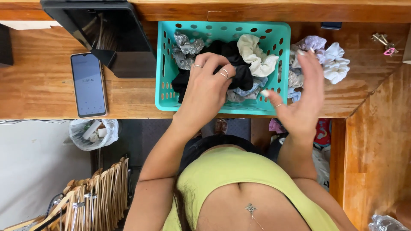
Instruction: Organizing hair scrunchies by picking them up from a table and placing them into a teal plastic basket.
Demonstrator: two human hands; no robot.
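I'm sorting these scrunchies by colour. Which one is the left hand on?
The black scrunchie in the teal basket; the left hand rests on it. The others are grey, cream, or pale blue.

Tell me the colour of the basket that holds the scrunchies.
The basket is turquoise, seen best in the head view.
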